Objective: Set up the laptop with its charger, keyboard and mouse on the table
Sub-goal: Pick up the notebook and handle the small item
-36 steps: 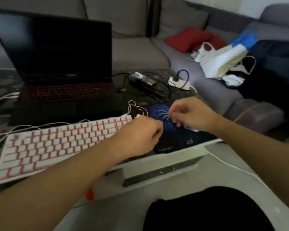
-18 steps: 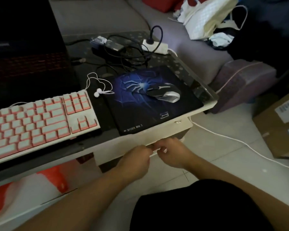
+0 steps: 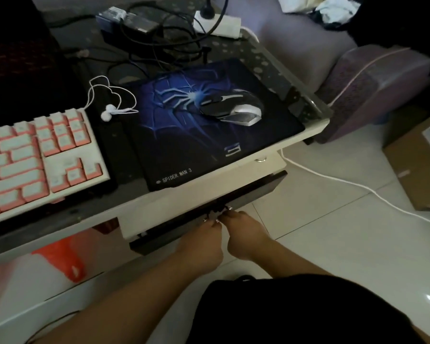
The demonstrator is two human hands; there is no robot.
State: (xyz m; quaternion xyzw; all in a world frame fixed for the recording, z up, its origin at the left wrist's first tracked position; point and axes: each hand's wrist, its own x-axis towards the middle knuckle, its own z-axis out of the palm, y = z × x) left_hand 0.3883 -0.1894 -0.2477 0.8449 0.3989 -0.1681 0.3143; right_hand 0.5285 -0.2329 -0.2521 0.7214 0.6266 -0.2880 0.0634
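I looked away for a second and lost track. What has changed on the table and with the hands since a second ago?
Both hands left the tabletop and dropped below its front edge: the left hand and right hand now meet at the dark drawer front, fingers pinching something small there. The mouse, hidden behind the hands before, lies free on the pad. Keyboard and earphones stayed put.

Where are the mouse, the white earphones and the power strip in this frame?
mouse (image 3: 231,109), head view, on the middle of its black and silver shell.
white earphones (image 3: 107,112), head view, on the earbuds beside the keyboard.
power strip (image 3: 227,26), head view, on its white casing.
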